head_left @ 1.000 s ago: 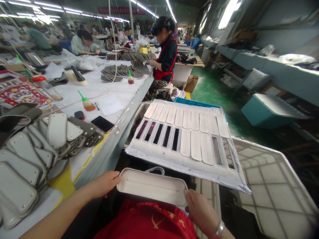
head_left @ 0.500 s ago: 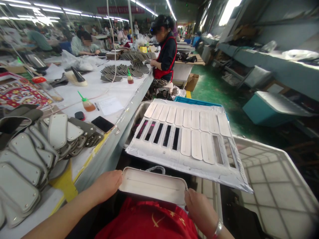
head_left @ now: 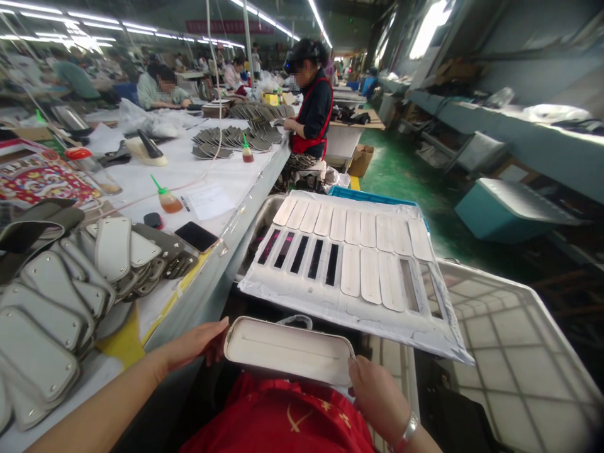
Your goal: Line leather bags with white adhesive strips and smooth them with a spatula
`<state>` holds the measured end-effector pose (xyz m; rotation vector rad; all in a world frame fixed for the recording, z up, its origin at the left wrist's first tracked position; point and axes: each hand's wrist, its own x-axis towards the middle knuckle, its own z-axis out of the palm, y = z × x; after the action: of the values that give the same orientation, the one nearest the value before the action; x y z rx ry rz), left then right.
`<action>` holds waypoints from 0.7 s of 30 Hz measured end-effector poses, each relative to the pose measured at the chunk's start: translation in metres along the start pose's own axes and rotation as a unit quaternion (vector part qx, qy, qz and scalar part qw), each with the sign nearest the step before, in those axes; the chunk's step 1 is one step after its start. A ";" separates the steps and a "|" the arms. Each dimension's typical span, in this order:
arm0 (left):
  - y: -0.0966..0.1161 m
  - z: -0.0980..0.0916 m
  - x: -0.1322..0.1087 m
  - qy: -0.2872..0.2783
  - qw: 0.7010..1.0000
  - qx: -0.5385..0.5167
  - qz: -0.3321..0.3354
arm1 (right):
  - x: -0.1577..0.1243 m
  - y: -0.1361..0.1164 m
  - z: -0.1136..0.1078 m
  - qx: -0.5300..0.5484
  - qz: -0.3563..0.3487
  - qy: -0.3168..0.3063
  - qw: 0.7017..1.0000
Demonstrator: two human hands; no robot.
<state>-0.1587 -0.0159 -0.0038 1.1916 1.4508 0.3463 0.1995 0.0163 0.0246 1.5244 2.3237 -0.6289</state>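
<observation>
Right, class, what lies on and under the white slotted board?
Pale strips lie on the board in two rows. A blue rim shows past its far edge; underneath is mostly covered.

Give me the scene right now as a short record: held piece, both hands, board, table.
Held piece: pale, long, round-cornered
Right hand: pinching its right end
Left hand: by its left end; contact unclear
Slotted board: pale strips along far row, three in near row
Table: phone, overlapping grey pieces
</observation>
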 end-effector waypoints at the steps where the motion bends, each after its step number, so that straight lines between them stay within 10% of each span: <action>1: -0.004 0.001 0.000 -0.006 0.999 -0.049 -0.003 | 0.000 0.000 0.000 0.001 0.003 0.001 1.000; 9: -0.025 0.015 0.012 0.016 0.980 -0.200 0.008 | 0.003 0.000 -0.001 -0.021 -0.004 0.005 1.000; 21: -0.001 0.007 0.014 0.032 0.995 -0.095 0.003 | 0.008 0.002 0.002 0.159 0.078 0.017 0.984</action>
<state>-0.1509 -0.0081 -0.0146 1.0395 1.4347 0.5197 0.1977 0.0222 0.0182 1.8450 2.1791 -0.9749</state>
